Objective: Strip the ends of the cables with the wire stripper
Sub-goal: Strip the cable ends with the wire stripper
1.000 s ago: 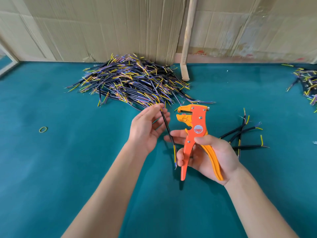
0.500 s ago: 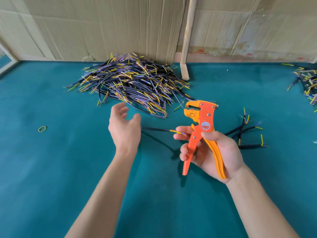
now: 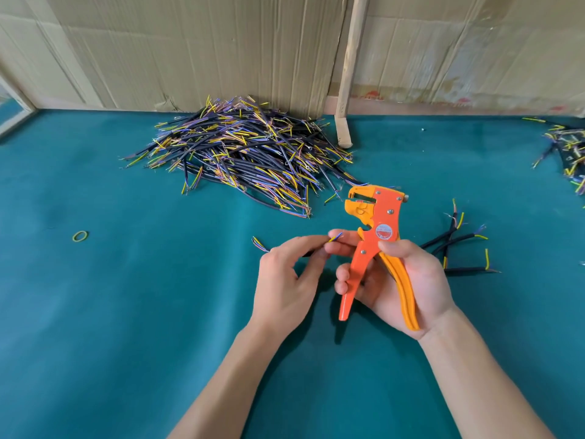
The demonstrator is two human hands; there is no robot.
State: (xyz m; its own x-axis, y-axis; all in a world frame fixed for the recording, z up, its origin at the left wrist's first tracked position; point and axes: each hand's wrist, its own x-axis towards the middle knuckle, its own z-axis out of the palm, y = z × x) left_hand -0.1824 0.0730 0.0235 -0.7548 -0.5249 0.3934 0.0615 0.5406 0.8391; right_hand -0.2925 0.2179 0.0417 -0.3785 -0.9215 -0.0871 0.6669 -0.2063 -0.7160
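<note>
My right hand (image 3: 402,283) grips the orange wire stripper (image 3: 373,236) by its handles, jaws pointing up and left. My left hand (image 3: 285,280) pinches a short black cable (image 3: 335,238) just left of the stripper. Yellow and blue cores stick out past my fingertips on the right, and its other end shows left of the hand. The cable's middle is hidden behind my fingers. A large pile of cables (image 3: 243,153) lies further back on the green table (image 3: 126,312).
A few cables (image 3: 456,245) lie to the right of the stripper. More cables (image 3: 569,153) sit at the far right edge. A rubber band (image 3: 79,236) lies at the left. A wooden stick (image 3: 346,74) leans on the cardboard wall (image 3: 190,52) behind.
My left hand swung the cable from upright to level, let it go for a moment, then took it again and brought its right end up against my right fingers. The stripper shifted slightly right.
</note>
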